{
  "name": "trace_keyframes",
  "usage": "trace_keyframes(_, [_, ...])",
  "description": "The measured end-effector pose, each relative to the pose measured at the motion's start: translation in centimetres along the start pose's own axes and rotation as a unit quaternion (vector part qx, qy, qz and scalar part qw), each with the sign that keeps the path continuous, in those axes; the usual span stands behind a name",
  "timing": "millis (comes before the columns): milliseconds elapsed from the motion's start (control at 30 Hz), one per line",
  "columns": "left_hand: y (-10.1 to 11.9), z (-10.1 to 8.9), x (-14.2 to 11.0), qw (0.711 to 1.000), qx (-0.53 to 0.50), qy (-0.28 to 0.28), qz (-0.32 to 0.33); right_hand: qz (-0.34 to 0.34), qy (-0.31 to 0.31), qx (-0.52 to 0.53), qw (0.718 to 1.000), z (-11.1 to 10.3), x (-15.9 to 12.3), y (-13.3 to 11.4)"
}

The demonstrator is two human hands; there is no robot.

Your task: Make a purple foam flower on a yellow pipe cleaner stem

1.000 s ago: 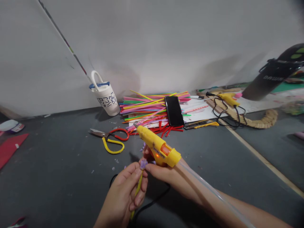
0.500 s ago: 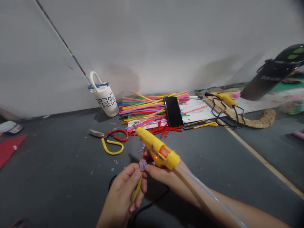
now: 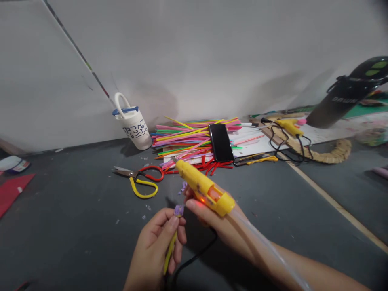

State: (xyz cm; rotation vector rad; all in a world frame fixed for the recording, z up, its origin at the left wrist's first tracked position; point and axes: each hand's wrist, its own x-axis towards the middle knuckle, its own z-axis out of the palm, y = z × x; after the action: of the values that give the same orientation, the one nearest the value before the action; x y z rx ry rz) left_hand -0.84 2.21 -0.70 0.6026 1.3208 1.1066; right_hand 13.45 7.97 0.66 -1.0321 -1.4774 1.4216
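Note:
My left hand (image 3: 157, 246) is closed around a thin yellow stick (image 3: 169, 252) topped with a small purple flower piece (image 3: 178, 210), held upright over the dark floor. My right hand (image 3: 212, 220) grips a yellow hot glue gun (image 3: 203, 188) whose nozzle points up and away to the left; an orange light glows on its side and a clear glue stick (image 3: 266, 246) trails from its back along my forearm. A fingertip of my right hand hovers just right of the purple piece.
Red and yellow scissors (image 3: 140, 178) lie ahead on the floor. Behind them sit a pile of coloured strips (image 3: 188, 139), a black phone (image 3: 221, 141), a white patterned mug (image 3: 133, 127), a second glue gun (image 3: 289, 126) with cable, and a dark bottle (image 3: 345, 97) at right.
My left hand has drawn the stick with the purple piece slightly left and away from my right fingers. The glue gun has shifted a little right and tilted.

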Motion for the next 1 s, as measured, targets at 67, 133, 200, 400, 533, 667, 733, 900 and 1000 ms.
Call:
trace_keyframes(67, [0.4,-0.4,0.1,0.999,-0.035,0.016,0.001,0.001,-0.001,-0.006,1.000,-0.8,-0.1,-0.8])
trace_keyframes(133, [0.7,-0.9,0.2,0.998,-0.063,0.022,0.015,0.016,-0.056,-0.019,0.998,-1.6,-0.4,-1.5])
trace_keyframes(200, [0.9,-1.2,0.3,0.996,-0.081,0.031,0.028,0.004,-0.113,-0.051,0.992,-2.2,-0.7,-1.9])
trace_keyframes(400, [1.2,-1.3,0.5,0.990,-0.108,0.067,0.059,-0.110,-0.074,-0.180,0.975,-1.4,-1.0,-2.8])
trace_keyframes(533, [1.3,-1.3,0.5,0.988,-0.117,0.078,0.066,-0.189,-0.077,-0.238,0.950,-0.7,-1.0,-3.6])
trace_keyframes(667, [1.3,-1.4,0.6,0.986,-0.123,0.081,0.077,-0.198,-0.067,-0.236,0.949,-0.7,-1.3,-3.1])
trace_keyframes(733, [1.2,-1.4,0.7,0.986,-0.124,0.082,0.080,-0.195,-0.066,-0.234,0.950,-0.7,-1.4,-2.7])
trace_keyframes(900, [1.1,-1.5,0.6,0.986,-0.121,0.072,0.087,-0.178,-0.057,-0.236,0.954,-0.3,-1.6,-2.5])
trace_keyframes(1000, [1.1,-1.5,0.5,0.985,-0.124,0.071,0.093,-0.159,-0.059,-0.234,0.957,-0.2,-1.7,-2.8])
